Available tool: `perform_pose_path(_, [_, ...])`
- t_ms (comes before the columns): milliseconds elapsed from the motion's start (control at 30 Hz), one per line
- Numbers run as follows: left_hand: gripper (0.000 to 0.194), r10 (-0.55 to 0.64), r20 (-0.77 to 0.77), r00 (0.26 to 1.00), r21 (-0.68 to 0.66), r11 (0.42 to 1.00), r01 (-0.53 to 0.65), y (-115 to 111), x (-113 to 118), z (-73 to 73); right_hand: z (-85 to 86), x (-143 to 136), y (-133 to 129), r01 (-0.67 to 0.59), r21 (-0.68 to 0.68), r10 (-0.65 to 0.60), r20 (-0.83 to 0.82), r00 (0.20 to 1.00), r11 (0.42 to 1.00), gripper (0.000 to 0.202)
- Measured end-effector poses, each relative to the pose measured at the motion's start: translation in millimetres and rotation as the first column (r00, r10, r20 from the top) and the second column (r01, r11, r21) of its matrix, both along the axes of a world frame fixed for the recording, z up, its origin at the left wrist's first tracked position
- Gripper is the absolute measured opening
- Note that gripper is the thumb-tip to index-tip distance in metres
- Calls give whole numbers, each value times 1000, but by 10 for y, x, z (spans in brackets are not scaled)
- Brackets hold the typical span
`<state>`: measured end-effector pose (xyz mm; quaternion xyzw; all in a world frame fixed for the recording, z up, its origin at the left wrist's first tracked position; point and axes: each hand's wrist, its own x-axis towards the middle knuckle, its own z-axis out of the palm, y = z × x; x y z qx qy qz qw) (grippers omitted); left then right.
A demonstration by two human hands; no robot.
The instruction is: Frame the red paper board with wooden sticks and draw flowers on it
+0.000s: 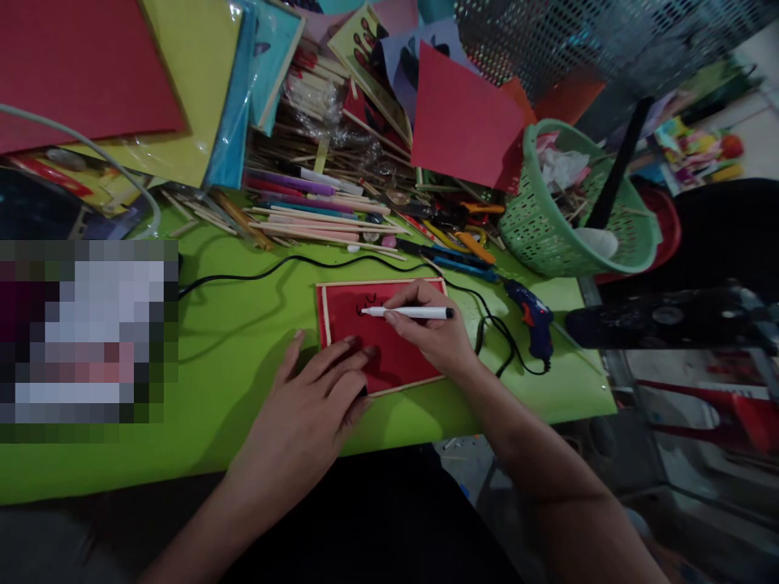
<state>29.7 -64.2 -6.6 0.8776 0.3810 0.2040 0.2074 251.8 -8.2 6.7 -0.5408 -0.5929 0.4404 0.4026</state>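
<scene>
A white marker [419, 312] with a black end is gripped in my right hand [435, 328], its tip on a red panel [395, 357]. Thin pale wooden sticks frame the panel, and a few dark curved strokes show near the marker tip. My left hand [322, 389] rests over the panel's lower left corner, outer fingers spread and steadying it. Between its thumb and index finger a small black piece [363, 392] sticks out, looking like the marker's cap; most of it is hidden.
A blue glue gun [532, 320] with a black cord lies right of the panel. Behind are pens and wooden sticks [316, 219], a blue cutter [454, 261], coloured sheets [462, 122] and a green basket [548, 227]. A blurred-out rectangle [91, 341] covers the left side.
</scene>
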Motion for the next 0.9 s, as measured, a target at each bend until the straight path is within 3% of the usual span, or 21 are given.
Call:
perform_pose_path(533, [17, -5, 4, 1000, 12, 1000, 5, -1, 8, 4, 7, 6, 8, 80, 20, -81, 72, 994, 997, 10])
perform_pose_path(900, [17, -5, 0, 1000, -14, 1000, 5, 3, 7, 4, -16, 22, 11, 79, -1, -79, 23, 997, 997, 17])
